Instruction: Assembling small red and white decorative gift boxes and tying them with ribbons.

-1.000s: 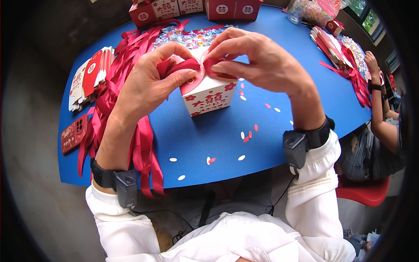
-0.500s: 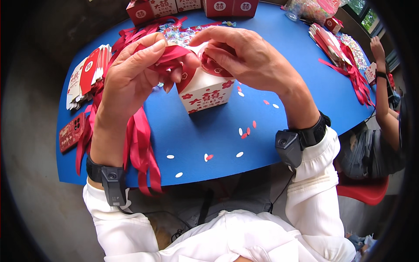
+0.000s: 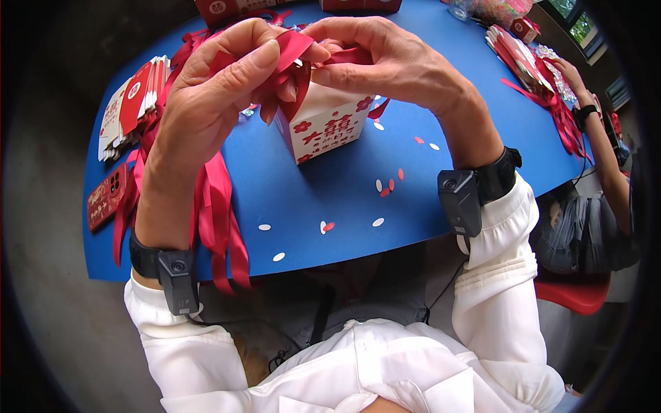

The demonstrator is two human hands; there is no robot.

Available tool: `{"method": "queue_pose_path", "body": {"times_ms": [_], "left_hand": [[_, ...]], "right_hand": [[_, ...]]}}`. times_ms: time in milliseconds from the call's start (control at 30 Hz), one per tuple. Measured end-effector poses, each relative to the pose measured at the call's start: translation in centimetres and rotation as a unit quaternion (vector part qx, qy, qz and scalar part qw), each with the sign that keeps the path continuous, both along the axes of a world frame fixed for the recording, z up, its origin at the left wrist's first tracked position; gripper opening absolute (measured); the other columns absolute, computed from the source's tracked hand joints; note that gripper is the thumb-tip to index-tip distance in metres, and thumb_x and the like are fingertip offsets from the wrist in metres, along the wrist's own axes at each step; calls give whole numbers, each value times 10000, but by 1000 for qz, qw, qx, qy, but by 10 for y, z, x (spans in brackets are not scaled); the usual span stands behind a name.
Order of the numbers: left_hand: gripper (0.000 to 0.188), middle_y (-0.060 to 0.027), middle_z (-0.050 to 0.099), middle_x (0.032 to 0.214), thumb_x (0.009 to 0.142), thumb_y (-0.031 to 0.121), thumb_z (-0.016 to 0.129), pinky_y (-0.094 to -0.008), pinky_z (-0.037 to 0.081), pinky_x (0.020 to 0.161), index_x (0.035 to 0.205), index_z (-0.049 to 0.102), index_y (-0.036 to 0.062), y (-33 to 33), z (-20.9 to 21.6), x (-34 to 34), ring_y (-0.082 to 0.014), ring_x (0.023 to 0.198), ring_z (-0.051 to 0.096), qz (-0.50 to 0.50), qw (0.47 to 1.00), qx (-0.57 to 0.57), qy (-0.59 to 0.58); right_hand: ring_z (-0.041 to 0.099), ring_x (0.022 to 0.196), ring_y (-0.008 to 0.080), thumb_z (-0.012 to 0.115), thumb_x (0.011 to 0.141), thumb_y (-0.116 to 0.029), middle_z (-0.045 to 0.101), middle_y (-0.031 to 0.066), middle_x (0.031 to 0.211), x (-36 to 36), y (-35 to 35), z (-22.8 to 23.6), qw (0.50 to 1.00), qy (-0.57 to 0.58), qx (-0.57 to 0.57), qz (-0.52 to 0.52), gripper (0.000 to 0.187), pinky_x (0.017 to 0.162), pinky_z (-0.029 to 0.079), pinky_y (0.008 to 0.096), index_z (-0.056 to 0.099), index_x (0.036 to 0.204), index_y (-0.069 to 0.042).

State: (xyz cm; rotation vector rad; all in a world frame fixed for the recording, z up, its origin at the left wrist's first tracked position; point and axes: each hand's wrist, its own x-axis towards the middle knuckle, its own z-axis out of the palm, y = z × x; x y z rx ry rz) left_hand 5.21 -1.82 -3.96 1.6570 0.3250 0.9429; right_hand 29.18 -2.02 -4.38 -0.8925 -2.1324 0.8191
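A small white and red gift box (image 3: 329, 131) with flower prints stands on the blue table, in front of me. Over its top, both hands work a red ribbon (image 3: 295, 47). My left hand (image 3: 224, 79) is closed, pinching the ribbon between thumb and fingers at the box's left. From the right, my right hand (image 3: 392, 58) grips another stretch of it between thumb and forefinger. A short ribbon end hangs beside the box's right side. My fingers cover most of the box's top, so any knot there is hidden.
Flat folded boxes (image 3: 134, 107) and a red patterned phone (image 3: 108, 197) lie on the left. Long red ribbons (image 3: 219, 206) hang over the near edge of the table (image 3: 413, 213). Oval paper scraps (image 3: 378, 222) are scattered about. At right, another person's arm (image 3: 602, 144) reaches over.
My right hand now pinches the ribbon and draws it across above the box; a ribbon end shows at the box's right. The view has shifted slightly. The other person's hand has lowered.
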Motion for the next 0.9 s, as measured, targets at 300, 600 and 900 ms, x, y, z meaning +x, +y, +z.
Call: {"method": "queue_pose_path", "body": {"times_ms": [300,600,900], "left_hand": [[279,-57,680,882,1017,315,588,-200,487,525,1116,615,55,6,-7,-4,-77,730,658,0,999,31,35],[471,-42,655,955,830,270,837,-208,548,672,1188,623,51,4,-12,7,-82,831,664,175,975,121,69],[409,-31,662,924,828,140,826,-229,557,741,1191,669,34,6,-10,6,-91,855,673,180,960,158,144]], "right_hand": [[646,916,62,709,946,-327,677,-11,934,-13,0,-4,997,43,-69,15,339,839,519,198,660,1125,-43],[701,975,195,726,916,-296,701,83,1014,-18,-7,-6,991,100,-54,-76,292,818,611,309,666,1127,-103],[682,916,92,618,998,-244,686,42,963,-15,-2,-10,986,138,-59,-67,189,800,578,224,661,1074,-76]]}}
